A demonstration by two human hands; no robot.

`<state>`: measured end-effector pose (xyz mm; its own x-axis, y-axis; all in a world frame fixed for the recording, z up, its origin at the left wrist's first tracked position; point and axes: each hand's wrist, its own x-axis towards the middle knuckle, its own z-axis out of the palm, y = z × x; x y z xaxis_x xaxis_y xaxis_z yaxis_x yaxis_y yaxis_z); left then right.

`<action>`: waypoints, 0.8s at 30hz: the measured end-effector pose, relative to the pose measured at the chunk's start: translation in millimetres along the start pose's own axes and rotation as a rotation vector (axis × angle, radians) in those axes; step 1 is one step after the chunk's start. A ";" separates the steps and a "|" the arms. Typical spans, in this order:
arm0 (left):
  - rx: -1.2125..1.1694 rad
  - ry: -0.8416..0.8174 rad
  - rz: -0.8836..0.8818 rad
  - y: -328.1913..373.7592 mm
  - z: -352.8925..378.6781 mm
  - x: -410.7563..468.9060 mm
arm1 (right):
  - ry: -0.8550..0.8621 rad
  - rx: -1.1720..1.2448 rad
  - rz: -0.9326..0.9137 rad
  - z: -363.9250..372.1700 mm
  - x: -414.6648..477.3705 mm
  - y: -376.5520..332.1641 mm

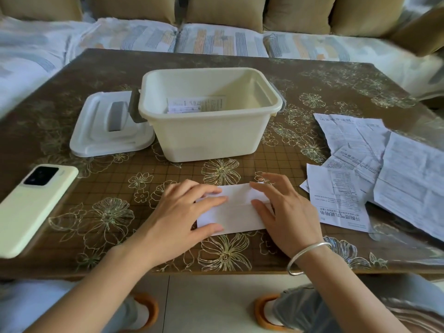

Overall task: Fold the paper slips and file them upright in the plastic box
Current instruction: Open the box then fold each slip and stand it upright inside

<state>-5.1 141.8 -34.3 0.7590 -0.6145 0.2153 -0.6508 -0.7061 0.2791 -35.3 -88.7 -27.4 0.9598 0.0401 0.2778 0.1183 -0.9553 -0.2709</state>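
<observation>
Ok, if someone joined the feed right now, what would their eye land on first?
The left hand and right hand press a white paper slip flat near the front edge of the table. Behind them stands the open cream plastic box with a few slips inside, its lid lying to the left. A loose pile of unfolded printed slips spreads along the right side.

The 2 bare forearms reach forward and angle inward toward each other. The left hand (182,212) lies palm down, fingers straight and pointing right, thumb spread below them. The right hand (286,210) lies palm down near it, fingers spread and slightly arched, thumb pointing left.
</observation>
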 end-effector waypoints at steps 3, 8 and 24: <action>-0.001 -0.017 0.007 -1.2 0.1 1.9 | 0.137 0.001 0.033 -8.8 -6.7 -6.3; -0.011 -0.021 0.010 -2.9 1.4 3.2 | 0.182 0.066 -0.175 -8.3 -23.9 -24.5; -0.281 0.097 -0.144 -1.9 3.3 9.0 | 0.134 -0.138 -0.659 -12.6 -3.8 -12.2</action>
<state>3.0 136.5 -35.9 0.8500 -0.4692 0.2394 -0.5161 -0.6505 0.5573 -43.6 -80.9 -13.5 0.6581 0.5973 0.4584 0.6244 -0.7732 0.1111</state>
